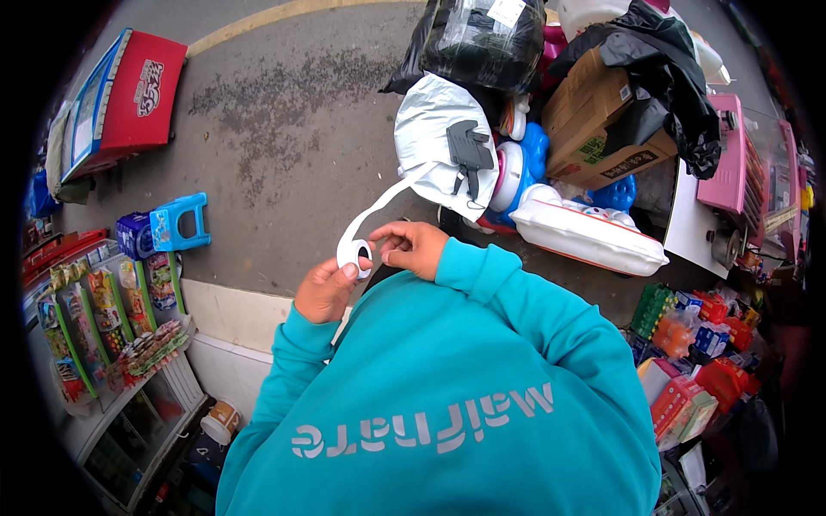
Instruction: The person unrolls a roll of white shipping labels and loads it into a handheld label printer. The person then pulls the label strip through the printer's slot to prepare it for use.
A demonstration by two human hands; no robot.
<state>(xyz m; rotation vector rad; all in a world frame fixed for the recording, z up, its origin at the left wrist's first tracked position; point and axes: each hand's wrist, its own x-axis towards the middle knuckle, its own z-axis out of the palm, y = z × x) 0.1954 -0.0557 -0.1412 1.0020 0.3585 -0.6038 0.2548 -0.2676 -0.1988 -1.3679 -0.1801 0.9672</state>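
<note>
My left hand (328,287) grips a roll of white tape or strap (353,257), thumb on its side and fingers at its core. From the roll a loose white strip curves up to a silvery-white plastic bag (426,122). A black plastic holder or clamp (470,151) lies on the bag. Just right of the roll is my right hand (416,248), its fingers curled near the roll's edge; whether they pinch anything I cannot tell.
Beyond the bag are a black wrapped bundle (484,45), a cardboard box (594,116) and a white, red-edged plastic piece (587,235). A blue stool (181,222), a snack rack (110,309) and a red freezer (139,97) stand left. Packaged goods (703,329) fill the right.
</note>
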